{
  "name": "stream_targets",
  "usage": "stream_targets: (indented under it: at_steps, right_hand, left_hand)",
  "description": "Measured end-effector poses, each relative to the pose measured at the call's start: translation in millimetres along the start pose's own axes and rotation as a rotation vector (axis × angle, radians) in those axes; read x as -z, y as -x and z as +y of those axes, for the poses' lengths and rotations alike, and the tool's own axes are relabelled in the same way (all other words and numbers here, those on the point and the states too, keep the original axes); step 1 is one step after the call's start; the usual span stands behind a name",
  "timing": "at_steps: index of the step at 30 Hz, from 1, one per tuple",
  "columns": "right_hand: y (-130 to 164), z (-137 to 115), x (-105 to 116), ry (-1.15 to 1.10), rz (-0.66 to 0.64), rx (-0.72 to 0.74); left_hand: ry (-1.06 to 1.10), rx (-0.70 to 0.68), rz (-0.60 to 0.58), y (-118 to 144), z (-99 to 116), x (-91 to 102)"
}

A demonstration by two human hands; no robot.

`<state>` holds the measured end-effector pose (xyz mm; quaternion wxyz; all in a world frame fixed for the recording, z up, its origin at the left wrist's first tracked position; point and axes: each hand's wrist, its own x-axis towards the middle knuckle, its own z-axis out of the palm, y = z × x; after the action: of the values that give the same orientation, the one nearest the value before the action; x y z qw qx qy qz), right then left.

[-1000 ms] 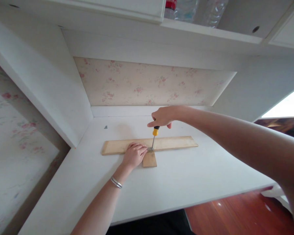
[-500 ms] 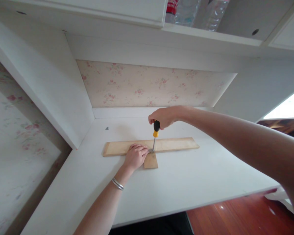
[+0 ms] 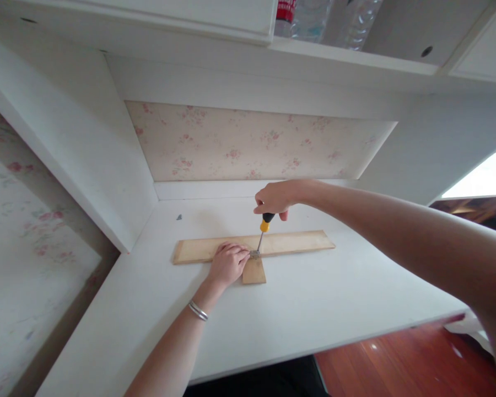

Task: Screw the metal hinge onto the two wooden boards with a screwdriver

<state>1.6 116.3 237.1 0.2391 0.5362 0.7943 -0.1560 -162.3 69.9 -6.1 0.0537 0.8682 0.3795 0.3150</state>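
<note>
R hand clenched on screwdriver, near-upright, tip down at bracket; L hand flat on plank.

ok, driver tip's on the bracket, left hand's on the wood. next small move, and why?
Probably another turn of the screwdriver: the right hand grips its handle, its tip sits at the metal bracket, and the left hand presses on the long strip.

The head camera looks forward and down from close above the white desk, facing the wall.
</note>
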Motion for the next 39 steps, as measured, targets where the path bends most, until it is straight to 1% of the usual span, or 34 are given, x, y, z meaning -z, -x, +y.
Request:
stream_targets:
  at_steps: [1, 3, 4, 5, 6, 8, 9, 11, 13, 14, 17, 18, 19, 22, 23, 24, 26, 27, 28, 31, 32, 33, 36, 37, 39]
  right_hand:
    - [0.4, 0.0, 0.2, 0.018, 0.001, 0.036]
    - [0.9, 0.3, 0.6, 0.036, 0.06, 0.145]
    - [0.9, 0.5, 0.8, 0.024, 0.089, 0.171]
    - [0.7, 0.6, 0.8, 0.006, 0.103, 0.16]
    - [0.3, 0.7, 0.8, -0.01, 0.096, 0.117]
    - [-0.6, 0.5, 0.4, -0.025, 0.042, 0.026]
    - [-1.1, 0.3, 0.2, -0.011, 0.026, 0.026]
    - [-1.3, -0.2, -0.2, 0.04, 0.058, 0.117]
    - [-0.6, -1.3, -0.5, 0.034, 0.088, 0.199]
    - [-0.1, -2.1, -0.6, 0.009, 0.076, 0.195]
    - [0.2, -3.7, -0.6, -0.039, 0.013, 0.043]
    - [-0.4, -3.5, -0.6, -0.021, 0.013, 0.019]
    - [-1.3, -3.0, -0.7, 0.011, 0.031, 0.031]
    - [-3.5, -0.7, -1.4, 0.098, 0.123, 0.18]
    - [-3.8, -0.4, -1.8, 0.097, 0.14, 0.191]
    - [-3.7, -0.3, -2.2, 0.081, 0.137, 0.163]
    - [-3.1, -1.0, -2.6, 0.025, 0.088, 0.056]
    - [-2.7, -1.4, -2.6, 0.005, 0.064, 0.028]
    - [-2.5, -1.7, -2.4, 0.005, 0.053, 0.042]
    - [-2.6, -1.7, -1.0, 0.072, 0.109, 0.192]
    - [-2.8, -1.7, -0.4, 0.079, 0.113, 0.205]
    - [-3.0, -1.9, -0.1, 0.068, 0.103, 0.183]
    - [-4.2, -2.7, -0.1, 0.006, 0.029, 0.023]
    - [-4.7, -2.7, -0.4, 0.001, 0.024, 0.008]
    - [-5.4, -2.3, -1.1, 0.034, 0.052, 0.07]
  left_hand:
    - [0.002, -0.002, 0.0, 0.0, 0.0, 0.0]
    - [0.004, -0.003, -0.002, 0.0, 0.1, 0.1]
    - [0.004, -0.001, -0.003, 0.0, 0.2, 0.2]
    - [0.002, 0.002, -0.002, 0.0, 0.3, 0.2]
    - [0.001, 0.005, -0.001, 0.0, 0.4, 0.1]
    - [0.0, 0.009, 0.003, 0.0, 0.5, 0.0]
    - [0.001, 0.009, 0.005, 0.0, 0.5, -0.1]
    - [0.005, 0.006, 0.006, 0.0, 0.4, -0.4]
    - [0.008, 0.005, 0.007, 0.1, 0.2, -0.5]
    - [0.01, 0.006, 0.008, 0.2, 0.2, -0.5]
    - [0.011, 0.01, 0.01, 0.3, 0.4, -0.3]
    - [0.01, 0.01, 0.009, 0.3, 0.6, -0.2]
    - [0.009, 0.011, 0.008, 0.2, 0.7, -0.1]
    - [0.008, 0.009, 0.006, 0.0, 1.0, 0.2]
    - [0.009, 0.009, 0.007, -0.1, 1.0, 0.4]
    - [0.01, 0.009, 0.01, -0.2, 1.0, 0.5]
    - [0.011, 0.012, 0.012, -0.2, 0.9, 0.6]
    - [0.011, 0.013, 0.013, -0.2, 0.9, 0.5]
    - [0.011, 0.013, 0.012, -0.2, 0.8, 0.5]
    - [0.01, 0.012, 0.012, 0.1, 0.6, 0.2]
    - [0.01, 0.013, 0.013, 0.2, 0.6, 0.2]
    - [0.011, 0.014, 0.012, 0.2, 0.6, 0.2]
    - [0.012, 0.017, 0.006, 0.3, 0.5, 0.3]
    - [0.012, 0.017, 0.003, 0.3, 0.4, 0.3]
    - [0.01, 0.017, 0.0, 0.4, 0.0, 0.2]
